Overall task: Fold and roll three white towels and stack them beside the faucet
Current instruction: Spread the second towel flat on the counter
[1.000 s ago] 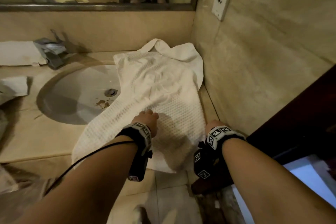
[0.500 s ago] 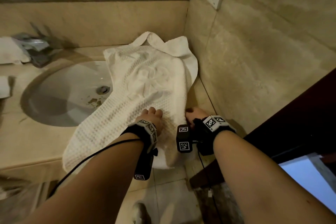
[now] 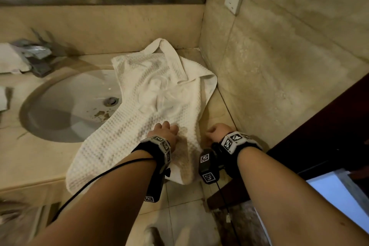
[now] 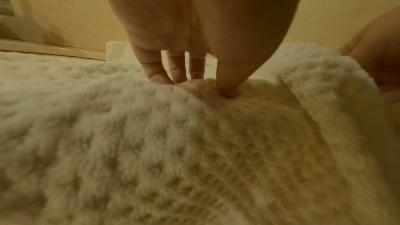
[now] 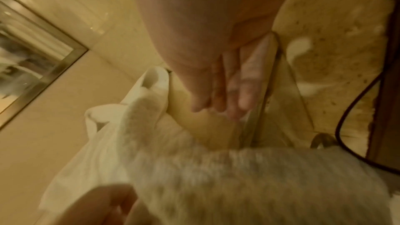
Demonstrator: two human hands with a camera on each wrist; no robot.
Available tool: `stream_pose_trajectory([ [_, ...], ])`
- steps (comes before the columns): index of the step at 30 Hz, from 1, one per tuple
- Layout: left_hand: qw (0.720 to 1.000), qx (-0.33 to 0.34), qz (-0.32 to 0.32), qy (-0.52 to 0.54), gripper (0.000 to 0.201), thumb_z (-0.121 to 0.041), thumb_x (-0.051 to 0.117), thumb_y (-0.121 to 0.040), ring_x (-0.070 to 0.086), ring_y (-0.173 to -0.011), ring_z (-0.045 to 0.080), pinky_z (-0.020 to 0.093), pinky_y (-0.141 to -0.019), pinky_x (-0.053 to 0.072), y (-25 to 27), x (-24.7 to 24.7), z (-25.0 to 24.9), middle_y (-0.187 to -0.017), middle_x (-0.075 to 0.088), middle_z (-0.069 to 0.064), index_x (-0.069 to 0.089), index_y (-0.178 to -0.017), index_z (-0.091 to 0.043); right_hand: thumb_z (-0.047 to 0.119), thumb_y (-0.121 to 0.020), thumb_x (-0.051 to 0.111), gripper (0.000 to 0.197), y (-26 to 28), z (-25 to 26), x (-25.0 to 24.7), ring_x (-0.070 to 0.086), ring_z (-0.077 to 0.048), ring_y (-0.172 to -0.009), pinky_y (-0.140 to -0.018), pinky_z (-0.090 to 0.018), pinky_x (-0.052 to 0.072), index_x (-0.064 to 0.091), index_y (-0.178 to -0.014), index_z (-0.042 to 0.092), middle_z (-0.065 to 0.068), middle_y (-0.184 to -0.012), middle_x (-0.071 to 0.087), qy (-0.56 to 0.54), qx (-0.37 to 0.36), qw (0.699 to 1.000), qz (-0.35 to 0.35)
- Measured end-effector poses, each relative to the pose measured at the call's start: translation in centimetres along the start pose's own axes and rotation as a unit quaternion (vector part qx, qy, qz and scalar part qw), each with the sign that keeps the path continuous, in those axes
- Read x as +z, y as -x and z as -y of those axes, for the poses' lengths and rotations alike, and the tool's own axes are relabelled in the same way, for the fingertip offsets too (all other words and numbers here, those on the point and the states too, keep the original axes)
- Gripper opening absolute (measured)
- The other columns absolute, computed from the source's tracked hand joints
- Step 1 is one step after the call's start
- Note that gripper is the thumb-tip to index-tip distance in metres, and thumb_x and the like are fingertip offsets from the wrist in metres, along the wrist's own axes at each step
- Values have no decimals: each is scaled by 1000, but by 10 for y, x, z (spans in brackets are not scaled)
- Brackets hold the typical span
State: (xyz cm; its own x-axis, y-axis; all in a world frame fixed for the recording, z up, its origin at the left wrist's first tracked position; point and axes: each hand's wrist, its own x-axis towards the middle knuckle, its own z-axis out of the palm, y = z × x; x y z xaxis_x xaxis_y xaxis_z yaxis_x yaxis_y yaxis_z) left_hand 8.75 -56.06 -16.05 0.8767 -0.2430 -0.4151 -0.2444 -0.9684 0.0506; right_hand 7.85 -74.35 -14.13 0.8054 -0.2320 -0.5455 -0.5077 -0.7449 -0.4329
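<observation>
While the white waffle-weave towel (image 3: 139,106) lies spread over the beige stone worktop (image 3: 30,156), draped across the right rim of the oval white sink basin (image 3: 69,106) with its near end hanging off the front edge, the left hand (image 3: 164,133) comes down on the cloth, thumb and fingers (image 4: 156,73) pressed into the pile and bunching a small ridge between them. Over at the towel's right edge the right hand (image 3: 217,132) sits just beside the fabric on the bare stone, fingers (image 5: 244,91) straight and together, holding nothing. Back left, the metal faucet (image 3: 38,56) stands behind the basin, well apart from the towel.
</observation>
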Motion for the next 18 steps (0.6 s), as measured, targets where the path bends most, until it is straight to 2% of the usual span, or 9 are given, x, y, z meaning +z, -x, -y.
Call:
stream_pose_trajectory([
  [2, 1000, 8, 15, -10, 39, -25, 44, -96, 34, -122, 31, 40, -98, 41, 0, -1, 2, -134, 33, 8, 34, -134, -22, 33, -89, 56, 34, 2, 11, 12, 60, -29, -109, -93, -33, 48, 66, -115, 14, -10, -120, 65, -10, -51, 998, 23],
  [4, 999, 22, 16, -27, 40, -24, 45, -95, 36, -120, 32, 41, -98, 42, 0, -1, 4, -135, 34, 8, 36, -133, -21, 30, -95, 47, 33, 9, 27, 20, 59, -31, -108, -90, -33, 46, 63, -113, 6, -17, -118, 64, -35, -72, 996, 31],
  [7, 999, 13, 22, -23, 36, -28, 44, -95, 37, -118, 32, 41, -98, 42, 2, -2, 4, -134, 35, 8, 38, -131, -21, 38, -96, 45, 32, 11, 35, 24, 59, -31, -100, -82, -31, 42, 60, -83, 12, -16, -101, 64, -95, -81, 992, 10],
  [8, 999, 22, 18, -26, 36, -29, 44, -96, 37, -117, 32, 41, -98, 42, 0, 0, 5, -134, 35, 8, 38, -130, -21, 37, -95, 48, 30, 8, 35, 25, 58, -30, -99, -83, -32, 43, 61, -82, 12, -15, -97, 63, -114, -75, 991, 4],
  [11, 999, 23, 28, -25, 39, -29, 47, -94, 35, -119, 32, 41, -99, 41, -1, -1, 6, -135, 34, 8, 37, -131, -22, 33, -89, 57, 18, 5, 38, 23, 57, -33, -110, -92, -35, 44, 63, -86, 16, -16, -110, 60, -132, -78, 988, -11],
  [12, 999, 24, 31, -19, 39, -30, 47, -95, 35, -118, 32, 41, -99, 41, -3, 0, 7, -133, 34, 9, 37, -132, -23, 33, -88, 59, 17, 4, 39, 23, 54, -33, -115, -96, -35, 43, 63, -93, 17, -15, -116, 55, -121, -80, 989, -24],
  [14, 999, 16, 34, -13, 41, -32, 48, -94, 35, -118, 32, 41, -99, 41, -3, 0, 7, -131, 34, 9, 35, -132, -23, 32, -85, 64, 44, 3, 38, 23, 48, -31, -120, -100, -35, 40, 51, -124, 16, -13, -130, 42, -117, -78, 988, -57],
  [15, 999, 14, 36, -15, 43, -32, 50, -93, 36, -117, 32, 41, -99, 41, -1, 0, 6, -130, 34, 9, 34, -132, -23, 31, -84, 66, 51, 5, 39, 22, 49, -29, -118, -99, -35, 42, 47, -128, 15, -11, -131, 44, -123, -76, 988, -54],
  [18, 999, 20, 30, -22, 47, -30, 55, -90, 36, -117, 33, 40, -99, 41, -4, 2, 7, -130, 33, 9, 35, -132, -23, 33, -88, 60, 38, 2, 37, 25, 59, -28, -107, -95, -36, 48, 57, -118, 11, -10, -120, 62, -91, -81, 993, -13],
])
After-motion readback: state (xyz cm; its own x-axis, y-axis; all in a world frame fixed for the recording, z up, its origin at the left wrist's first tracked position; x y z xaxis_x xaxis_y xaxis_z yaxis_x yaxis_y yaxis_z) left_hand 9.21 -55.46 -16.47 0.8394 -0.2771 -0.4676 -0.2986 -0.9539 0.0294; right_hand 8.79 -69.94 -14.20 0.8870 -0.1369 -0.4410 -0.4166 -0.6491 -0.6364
